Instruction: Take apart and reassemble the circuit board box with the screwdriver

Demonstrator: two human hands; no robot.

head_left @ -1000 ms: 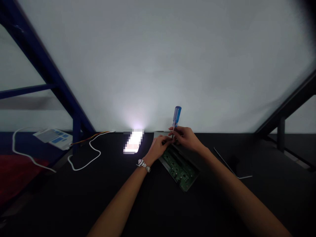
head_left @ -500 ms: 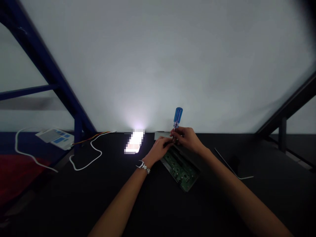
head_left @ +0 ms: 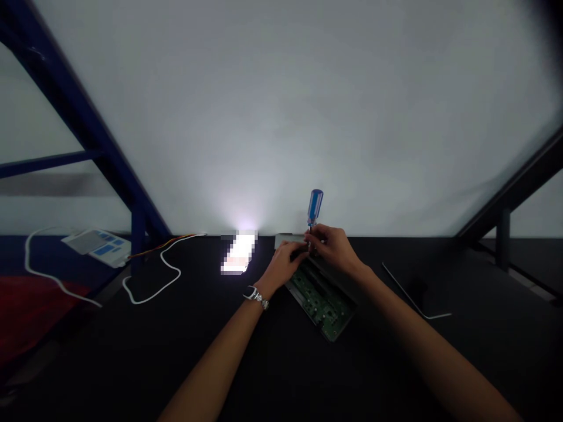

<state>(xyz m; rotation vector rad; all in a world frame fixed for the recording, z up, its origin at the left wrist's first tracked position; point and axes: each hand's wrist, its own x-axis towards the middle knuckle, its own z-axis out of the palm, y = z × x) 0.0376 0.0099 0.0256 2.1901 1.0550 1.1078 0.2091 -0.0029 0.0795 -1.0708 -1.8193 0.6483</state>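
A blue-handled screwdriver [head_left: 315, 206] stands nearly upright over the far end of a green circuit board [head_left: 323, 305] in a dark, narrow housing. The fingers of my right hand [head_left: 333, 249] are closed on its shaft, just below the handle. My left hand [head_left: 285, 264], with a silver watch [head_left: 255, 296] on the wrist, rests at the far left end of the board. Its fingers are bent in beside the shaft; whatever they pinch there is too small to make out. The screwdriver's tip is hidden by the fingers.
A brightly glowing, pixelated panel [head_left: 240, 253] lies left of my hands. Farther left are a white cable [head_left: 169, 284] and a white-and-blue card [head_left: 103, 247]. A bent thin rod [head_left: 407, 296] lies right. Blue frame bars [head_left: 101, 140] rise at the left.
The screwdriver's handle has shifted slightly left and now stands a little more upright. Both hands have stayed nearly in place.
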